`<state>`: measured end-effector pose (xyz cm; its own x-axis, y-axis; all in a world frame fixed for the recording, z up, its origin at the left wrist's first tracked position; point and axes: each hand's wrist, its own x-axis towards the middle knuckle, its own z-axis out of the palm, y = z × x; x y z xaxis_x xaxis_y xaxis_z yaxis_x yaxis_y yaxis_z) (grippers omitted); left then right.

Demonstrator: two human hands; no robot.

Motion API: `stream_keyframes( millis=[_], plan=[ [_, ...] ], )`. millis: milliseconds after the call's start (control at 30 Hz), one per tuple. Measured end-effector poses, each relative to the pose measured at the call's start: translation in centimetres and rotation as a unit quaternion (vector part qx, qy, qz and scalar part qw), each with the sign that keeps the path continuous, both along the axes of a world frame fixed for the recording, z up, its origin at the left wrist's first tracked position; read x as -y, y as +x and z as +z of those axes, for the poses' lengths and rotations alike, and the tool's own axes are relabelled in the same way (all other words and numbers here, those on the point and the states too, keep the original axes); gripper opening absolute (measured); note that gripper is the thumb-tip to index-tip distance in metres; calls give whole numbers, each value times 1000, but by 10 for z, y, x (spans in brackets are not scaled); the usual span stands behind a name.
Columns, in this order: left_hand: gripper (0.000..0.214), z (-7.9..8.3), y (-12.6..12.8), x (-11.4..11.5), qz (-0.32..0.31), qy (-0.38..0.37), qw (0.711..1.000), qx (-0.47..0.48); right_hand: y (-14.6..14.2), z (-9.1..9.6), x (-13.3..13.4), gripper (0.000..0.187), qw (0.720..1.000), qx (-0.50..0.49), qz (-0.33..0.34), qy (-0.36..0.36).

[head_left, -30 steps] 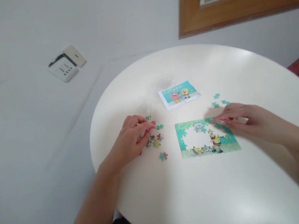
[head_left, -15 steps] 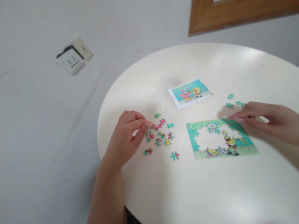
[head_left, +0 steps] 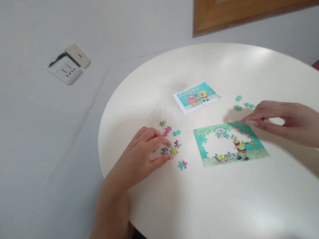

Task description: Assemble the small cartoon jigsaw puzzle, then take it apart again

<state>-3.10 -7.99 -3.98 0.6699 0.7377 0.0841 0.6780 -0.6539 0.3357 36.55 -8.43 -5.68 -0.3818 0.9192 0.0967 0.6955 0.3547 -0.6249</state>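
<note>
Hovering w/ left hand (head_left: 144,154) over loose puzzle pcs (head_left: 177,143) on the left of the tabletop (head_left: 221,202), thumb and fingers spread, tips near a yellow pc (head_left: 173,151); can't tell if touching. Resting w/ right hand (head_left: 290,120) at the upper-right edge of the part-built SpongeBob jigsaw (head_left: 241,147), flat btwn both hands, border joined where visible, w/ white gap in the middle; can't tell if pinching a pc there or just steadying the edge, tips nearly together. See also: teal-and-pink pc (head_left: 182,164) just apart from the pile on the near side, teal pcs (head_left: 237,108) beyond the jigsaw's far right corner, printed ref. pic (head_left: 196,96) behind. Judging by layout, prob. at the step of choosing a pc for the gap. Calls next for closing left thumb and forefinger on one pc, checking colors vs. the pic, carrying over, turning to match tabs, then pressing flat w/o shifting the border.
</note>
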Motion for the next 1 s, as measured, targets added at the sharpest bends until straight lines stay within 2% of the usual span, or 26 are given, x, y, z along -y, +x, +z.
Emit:
stream_keyframes(
  millis=[233, 400, 800, 900, 1000],
  plan=[
    [22, -2, 8, 2, -1, -32, 999, -41, -1, 0, 0, 21, 1000, 0, 22, -7],
    [16, -2, 11, 3, -1, -28, 998, -48, -2, 3, 1, 22, 1000, -13, 17, 11],
    [13, -5, 12, 1, -15, -19, 999, -46, -7, 5, 3, 23, 999, -27, 18, -5],
    [16, -4, 10, 0, -17, -16, 999, -29, -28, 10, 5, 23, 996, -51, 62, 24],
    [17, -3, 5, -3, -11, -7, 1000, -4, -67, 17, 10, 22, 985, -1, 161, 66]
  ],
)
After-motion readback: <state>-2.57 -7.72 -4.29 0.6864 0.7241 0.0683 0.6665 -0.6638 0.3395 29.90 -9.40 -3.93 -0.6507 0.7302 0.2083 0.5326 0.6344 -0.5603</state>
